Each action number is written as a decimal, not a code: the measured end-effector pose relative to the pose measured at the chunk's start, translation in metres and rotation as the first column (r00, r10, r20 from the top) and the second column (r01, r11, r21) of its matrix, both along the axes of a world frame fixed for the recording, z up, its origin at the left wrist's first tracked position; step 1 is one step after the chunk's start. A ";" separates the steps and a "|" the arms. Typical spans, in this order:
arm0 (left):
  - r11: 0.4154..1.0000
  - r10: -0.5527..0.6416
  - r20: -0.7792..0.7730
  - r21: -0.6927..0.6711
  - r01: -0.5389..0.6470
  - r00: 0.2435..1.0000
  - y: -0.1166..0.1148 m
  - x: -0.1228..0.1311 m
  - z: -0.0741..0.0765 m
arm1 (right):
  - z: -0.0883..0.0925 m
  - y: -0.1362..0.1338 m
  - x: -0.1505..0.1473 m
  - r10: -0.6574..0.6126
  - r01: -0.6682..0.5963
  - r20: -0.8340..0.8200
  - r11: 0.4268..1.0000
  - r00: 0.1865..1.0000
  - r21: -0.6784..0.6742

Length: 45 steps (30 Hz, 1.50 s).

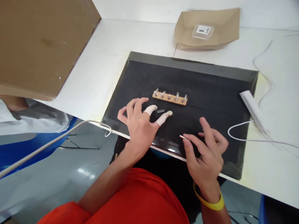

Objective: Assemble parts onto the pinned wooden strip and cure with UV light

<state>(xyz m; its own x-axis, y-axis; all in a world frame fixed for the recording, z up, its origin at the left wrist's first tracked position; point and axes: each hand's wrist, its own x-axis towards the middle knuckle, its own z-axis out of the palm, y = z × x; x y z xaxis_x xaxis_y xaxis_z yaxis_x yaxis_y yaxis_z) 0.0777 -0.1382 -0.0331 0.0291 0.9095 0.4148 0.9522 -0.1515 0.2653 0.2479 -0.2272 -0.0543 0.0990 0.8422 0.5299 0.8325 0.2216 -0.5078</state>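
A black mat lies on the white table. On it sits a small tan strip holding several clear glass tubes upright. One loose clear tube lies just in front of the strip. My left hand rests on the mat with fingers spread; its thumb and index finger wear white finger cots, and their tips are on either side of the loose tube. My right hand, with a yellow wristband, hovers over the mat's near edge, fingers loosely spread, and its thumb tip touches a thin small flat piece.
A large cardboard box flap overhangs the table at the left. A brown paper tray with a clear plastic packet stands at the back. A white paper roll and white cables lie at the right. Another cable crosses lower left.
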 end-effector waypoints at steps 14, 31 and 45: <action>0.983 -0.094 0.032 -0.156 0.098 0.995 0.005 0.001 -0.006 | -0.003 0.000 0.000 -0.051 0.050 -0.019 0.999 0.999 -0.013; 0.771 -0.467 -0.062 -0.518 0.371 0.882 0.022 -0.056 0.041 | -0.003 0.001 0.001 -0.051 0.051 -0.024 0.999 0.998 -0.001; 0.775 -0.493 -0.072 -0.490 0.399 0.867 0.025 -0.077 0.043 | -0.003 0.002 0.003 -0.033 0.033 -0.023 0.999 0.999 -0.001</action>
<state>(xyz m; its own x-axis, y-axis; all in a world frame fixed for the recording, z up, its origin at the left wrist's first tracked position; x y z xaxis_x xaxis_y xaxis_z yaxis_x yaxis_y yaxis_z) 0.0007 -0.1131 0.0102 0.5117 0.8547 -0.0874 0.8442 -0.4813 0.2361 0.2505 -0.2255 -0.0575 0.1387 0.8389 0.5263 0.8276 0.1938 -0.5268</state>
